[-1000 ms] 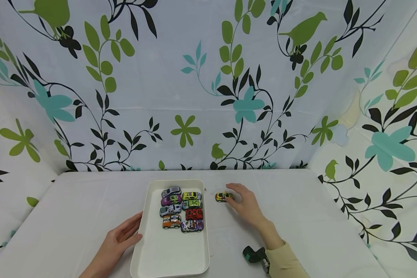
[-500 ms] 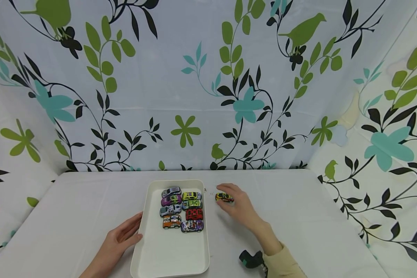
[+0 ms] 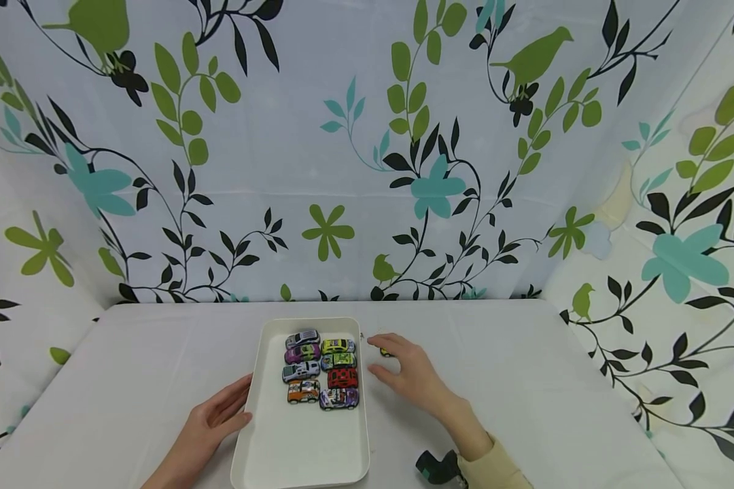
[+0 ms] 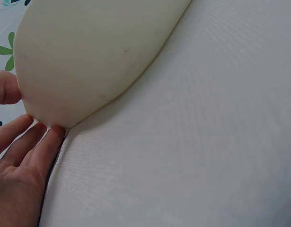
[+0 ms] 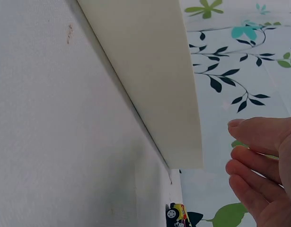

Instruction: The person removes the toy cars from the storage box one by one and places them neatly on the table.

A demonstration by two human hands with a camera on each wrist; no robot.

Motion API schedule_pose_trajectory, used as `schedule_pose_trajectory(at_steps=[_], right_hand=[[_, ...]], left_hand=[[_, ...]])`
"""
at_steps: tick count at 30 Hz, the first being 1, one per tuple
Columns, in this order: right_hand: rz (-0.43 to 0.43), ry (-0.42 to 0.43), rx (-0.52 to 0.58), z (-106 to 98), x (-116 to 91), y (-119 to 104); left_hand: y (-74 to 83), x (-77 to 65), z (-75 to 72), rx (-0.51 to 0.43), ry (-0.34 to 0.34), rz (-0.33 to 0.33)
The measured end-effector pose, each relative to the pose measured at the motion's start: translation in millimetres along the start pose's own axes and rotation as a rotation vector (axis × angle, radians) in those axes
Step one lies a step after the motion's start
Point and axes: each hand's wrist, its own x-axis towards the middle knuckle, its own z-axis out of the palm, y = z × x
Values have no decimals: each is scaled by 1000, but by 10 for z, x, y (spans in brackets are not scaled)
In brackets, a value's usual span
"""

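Observation:
A white tray (image 3: 300,445) holds several toy cars in two columns, among them a red toy car (image 3: 342,378) and an orange toy car (image 3: 303,391). My left hand (image 3: 204,428) touches the tray's left side; its fingertips and thumb lie along the outer wall in the left wrist view. My right hand (image 3: 418,377) is just right of the tray, fingers extended and holding nothing. Behind those fingers a yellow-and-black toy car (image 3: 385,352) stands on the table, mostly hidden in the head view; the right wrist view shows part of this yellow car (image 5: 177,215) beyond the tray's corner.
A black device (image 3: 437,467) is at the right wrist, beside a beige sleeve (image 3: 495,465). White cloth covers the table (image 3: 514,380). A leaf-patterned cloth (image 3: 269,170) hangs behind the table's far edge, with more patterned cloth at both sides.
My right hand has moved left from the yellow-and-black toy car toward the tray's right rim, with the car left on the table. My left hand has stayed at the tray.

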Motion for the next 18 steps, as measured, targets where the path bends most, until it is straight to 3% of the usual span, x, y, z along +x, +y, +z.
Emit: schedule_pose_trajectory(at_steps=[11, 18], right_hand=[[-131, -83, -4, 180, -30, -168], [-132, -145, 5, 325, -72, -237]], left_hand=[[16, -18, 10, 2, 6, 6], [6, -10, 16, 7, 12, 5]])
